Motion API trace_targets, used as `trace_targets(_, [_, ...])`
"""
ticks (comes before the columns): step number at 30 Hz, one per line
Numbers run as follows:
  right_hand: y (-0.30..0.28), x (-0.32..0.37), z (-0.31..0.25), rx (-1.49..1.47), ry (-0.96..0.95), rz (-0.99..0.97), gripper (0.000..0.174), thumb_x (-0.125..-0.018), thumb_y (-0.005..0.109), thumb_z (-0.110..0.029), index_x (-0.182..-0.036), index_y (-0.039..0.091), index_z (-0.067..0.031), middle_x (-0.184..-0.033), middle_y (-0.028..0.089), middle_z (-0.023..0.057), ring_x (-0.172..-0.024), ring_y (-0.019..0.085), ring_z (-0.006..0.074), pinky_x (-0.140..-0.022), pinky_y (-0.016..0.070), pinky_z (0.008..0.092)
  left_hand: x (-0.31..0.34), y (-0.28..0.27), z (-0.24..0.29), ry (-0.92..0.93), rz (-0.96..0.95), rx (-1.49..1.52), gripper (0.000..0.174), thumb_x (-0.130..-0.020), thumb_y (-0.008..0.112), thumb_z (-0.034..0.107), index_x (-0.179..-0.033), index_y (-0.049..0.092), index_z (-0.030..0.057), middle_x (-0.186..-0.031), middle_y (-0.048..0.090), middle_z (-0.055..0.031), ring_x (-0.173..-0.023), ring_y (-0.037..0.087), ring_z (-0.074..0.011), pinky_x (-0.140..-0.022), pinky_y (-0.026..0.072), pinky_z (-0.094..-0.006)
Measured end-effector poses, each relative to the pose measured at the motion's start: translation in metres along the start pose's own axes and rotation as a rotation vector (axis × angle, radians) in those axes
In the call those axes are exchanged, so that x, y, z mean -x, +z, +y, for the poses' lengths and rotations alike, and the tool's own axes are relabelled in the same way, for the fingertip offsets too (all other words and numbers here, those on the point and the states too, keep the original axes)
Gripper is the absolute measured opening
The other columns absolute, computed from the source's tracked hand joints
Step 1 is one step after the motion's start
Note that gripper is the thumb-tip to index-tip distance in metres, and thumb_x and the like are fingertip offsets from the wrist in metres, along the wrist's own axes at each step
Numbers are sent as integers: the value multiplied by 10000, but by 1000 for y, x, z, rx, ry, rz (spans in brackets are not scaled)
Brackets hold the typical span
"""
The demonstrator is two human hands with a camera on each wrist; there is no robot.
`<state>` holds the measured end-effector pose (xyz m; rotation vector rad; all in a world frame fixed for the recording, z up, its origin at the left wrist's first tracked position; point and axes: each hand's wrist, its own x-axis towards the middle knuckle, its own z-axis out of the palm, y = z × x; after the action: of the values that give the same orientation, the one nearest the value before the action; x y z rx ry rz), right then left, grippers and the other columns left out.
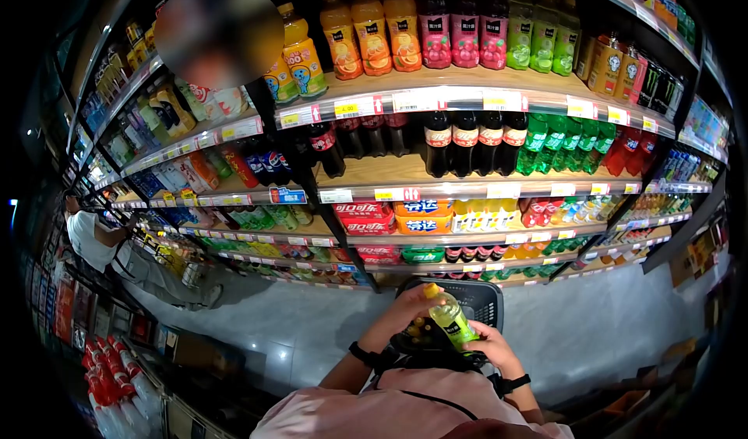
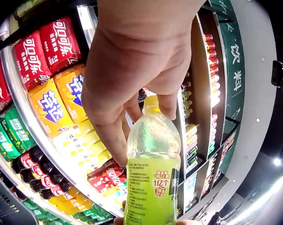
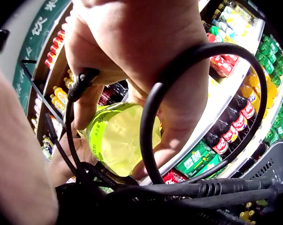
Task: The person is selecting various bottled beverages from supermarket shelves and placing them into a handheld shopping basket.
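Note:
A bottle of green juice (image 1: pixel 454 322) with a yellow cap is tilted between both hands, above a dark basket (image 1: pixel 489 303). My left hand (image 1: pixel 415 305) pinches the yellow cap (image 2: pixel 151 103) at the bottle's top. My right hand (image 1: pixel 492 347) grips the lower part of the bottle; in the right wrist view its fingers curl round the base (image 3: pixel 125 140). The left wrist view shows the bottle's label (image 2: pixel 153 187) and clear upper part beneath my left hand (image 2: pixel 137 70).
Shelves of bottled drinks (image 1: pixel 460 144) and wrapped packs (image 1: pixel 365 219) stand ahead. Inside the basket lie small yellow-topped items (image 1: pixel 418 330). A person in a white top (image 1: pixel 89 240) is at the far left. Black cables (image 3: pixel 151 117) hang near my right hand.

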<state>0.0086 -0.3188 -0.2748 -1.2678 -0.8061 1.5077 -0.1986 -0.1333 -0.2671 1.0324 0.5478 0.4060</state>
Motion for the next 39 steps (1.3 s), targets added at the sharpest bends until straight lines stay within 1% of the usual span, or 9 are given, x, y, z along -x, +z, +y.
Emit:
trace_targets(9, [-13, -4, 14, -51, -1, -9, 644, -803, 748, 21, -1415, 551, 5, -1232, 670, 19, -1077, 614, 110, -957, 470, 260, -5, 10, 13, -65, 39, 14, 334, -965, 684, 199, -1262, 599, 71, -1159, 690, -33, -1123, 663, -152, -933, 531, -294])
trace_targets(12, [-15, -1, 10, -42, 52, -55, 627, -807, 749, 11, -1407, 565, -10, -1212, 673, 16, -1085, 608, 110, -960, 459, 253, -5, 6, 2, 46, 79, -163, 313, -946, 704, 225, -1207, 636, 66, -1023, 709, 22, -865, 636, -52, -678, 462, -182])
trace_targets(21, [-104, 2, 6, -161, 253, -11, 660, -974, 660, -257, -1538, 356, -97, -1354, 582, 176, -1201, 602, 259, -941, 565, 421, -17, -7, -36, 69, 350, 56, 229, -957, 697, 217, -1108, 651, 52, -917, 690, 10, -806, 669, -92, -606, 496, -245])
trace_targets(23, [-144, 14, 33, -88, 232, 242, 644, -988, 636, -311, -1530, 357, -104, -1338, 594, 155, -1166, 622, 259, -926, 569, 414, -11, -26, -47, 148, 338, -58, 242, -953, 702, 233, -1087, 642, 40, -896, 705, -39, -804, 703, -139, -608, 527, -293])
trace_targets(26, [-208, 39, 104, -210, 342, 342, 590, -1005, 594, -345, -1497, 378, -100, -1279, 642, 158, -1047, 674, 288, -877, 582, 435, -5, -30, -46, 265, 375, -1051, 383, -887, 744, 377, -1087, 633, 70, -907, 707, -155, -802, 704, -344, -669, 557, -404])
trace_targets(32, [-209, 74, 225, -219, 619, 483, 437, -946, 610, -286, -1324, 537, -80, -1036, 664, 169, -878, 668, 348, -796, 594, 525, -1, -70, -101, 74, 288, -1239, 433, -848, 745, 456, -1014, 658, 66, -945, 717, -167, -834, 687, -390, -710, 537, -471])
trace_targets(34, [-186, 84, 234, -156, 729, 195, 427, -943, 628, -299, -1301, 561, -74, -1092, 677, 193, -889, 688, 383, -812, 596, 507, 11, -79, -116, -26, 300, -1144, 396, -831, 772, 415, -919, 658, 46, -888, 697, -170, -806, 663, -389, -710, 523, -474])
trace_targets(37, [-165, 82, 306, 72, 779, 275, 351, -876, 656, -252, -1178, 656, -72, -1102, 718, 149, -942, 706, 352, -805, 582, 475, 26, -86, -151, -73, 353, -1111, 385, -812, 790, 382, -904, 636, 42, -829, 644, -155, -793, 628, -390, -714, 502, -481])
trace_targets(39, [-157, 73, 328, 1168, 298, 24, 306, -846, 649, -202, -1103, 695, -42, -1078, 717, 200, -957, 685, 399, -815, 557, 503, 33, -95, -186, 60, 408, -1146, 380, -806, 790, 369, -896, 624, 40, -814, 618, -150, -798, 616, -393, -713, 493, -483])
